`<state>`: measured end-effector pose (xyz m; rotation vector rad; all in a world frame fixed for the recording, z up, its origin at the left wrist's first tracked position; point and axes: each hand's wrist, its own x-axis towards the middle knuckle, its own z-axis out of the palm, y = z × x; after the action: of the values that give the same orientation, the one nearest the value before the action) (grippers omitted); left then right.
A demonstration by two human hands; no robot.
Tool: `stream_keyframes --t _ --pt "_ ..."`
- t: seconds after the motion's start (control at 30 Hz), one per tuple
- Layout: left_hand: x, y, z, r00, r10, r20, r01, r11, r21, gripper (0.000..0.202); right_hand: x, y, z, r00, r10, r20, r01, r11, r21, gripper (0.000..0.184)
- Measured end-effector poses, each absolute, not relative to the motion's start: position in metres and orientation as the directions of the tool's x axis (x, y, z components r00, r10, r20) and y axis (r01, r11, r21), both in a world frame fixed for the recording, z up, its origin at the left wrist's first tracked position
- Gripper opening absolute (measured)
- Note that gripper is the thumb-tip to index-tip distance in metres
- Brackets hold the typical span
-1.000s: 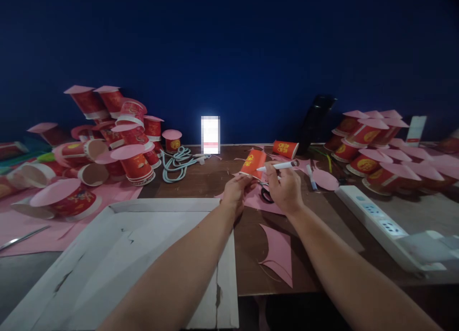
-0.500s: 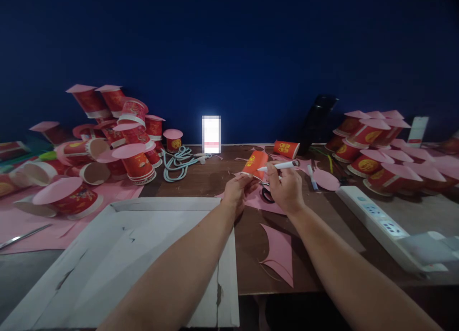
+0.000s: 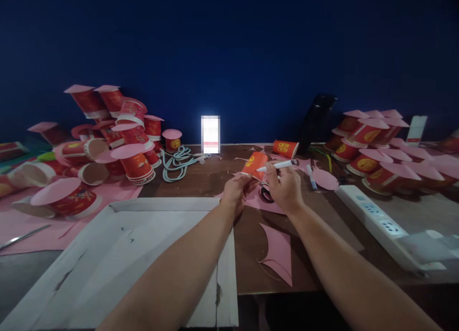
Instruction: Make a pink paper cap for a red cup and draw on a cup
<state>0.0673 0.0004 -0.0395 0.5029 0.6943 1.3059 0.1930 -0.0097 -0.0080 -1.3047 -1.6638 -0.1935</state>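
My left hand (image 3: 236, 193) grips a red paper cup (image 3: 255, 165) with gold characters, tilted on its side above the brown table. In my right hand (image 3: 286, 187) is a white marker (image 3: 281, 165), its tip against or very close to the cup's side; I cannot tell which. Beneath my hands lie pink paper scraps (image 3: 260, 202) and a pair of scissors (image 3: 266, 194) with dark handles, partly hidden. Another red paper cup (image 3: 286, 148) rests on its side just beyond. To the right are a marker cap or small pen (image 3: 311, 178) and a pink paper disc (image 3: 325, 179).
Red cups with pink discs are piled at the left (image 3: 136, 164) and stacked at the right (image 3: 369, 130). A white cardboard tray (image 3: 118, 293) sits front left, a power strip (image 3: 373, 211) right. A coiled cable (image 3: 177, 164) and lit phone (image 3: 211, 133) are at the back.
Almost nothing differs. The marker tip has shifted very slightly along the red cup, while the whole view has drifted a little. Both hands keep their hold.
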Motion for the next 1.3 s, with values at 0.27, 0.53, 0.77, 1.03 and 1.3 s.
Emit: stream_keyframes --t 0.27,0.53,0.77,1.03,1.3 --pt "0.0675 0.0000 -0.0395 0.097 0.978 -0.182 -0.705 0.197 0.681 0.007 0.1937 -0.0097 -0.0082 0.051 0.662 0.748 0.812 0.408 -0.416 0.034" --pt "0.0675 -0.0001 -0.0377 0.083 0.976 -0.200 -0.708 0.199 0.678 0.002 0.1932 -0.0100 -0.0083 0.058 0.674 0.736 0.799 0.411 -0.439 0.034" --pt "0.0672 -0.0001 -0.0367 0.078 0.978 -0.194 -0.715 0.190 0.672 0.003 0.1924 -0.0118 -0.0070 0.059 0.690 0.721 0.788 0.411 -0.458 0.034" --pt "0.0674 0.0026 -0.0406 0.064 0.980 -0.188 -0.727 0.175 0.664 0.002 0.1945 -0.0108 -0.0067 0.059 0.732 0.679 0.810 0.362 -0.460 0.038" --pt "0.0672 0.0031 -0.0403 0.071 0.979 -0.191 -0.732 0.181 0.657 0.004 0.1939 -0.0094 -0.0089 0.073 0.744 0.664 0.803 0.351 -0.481 0.039"
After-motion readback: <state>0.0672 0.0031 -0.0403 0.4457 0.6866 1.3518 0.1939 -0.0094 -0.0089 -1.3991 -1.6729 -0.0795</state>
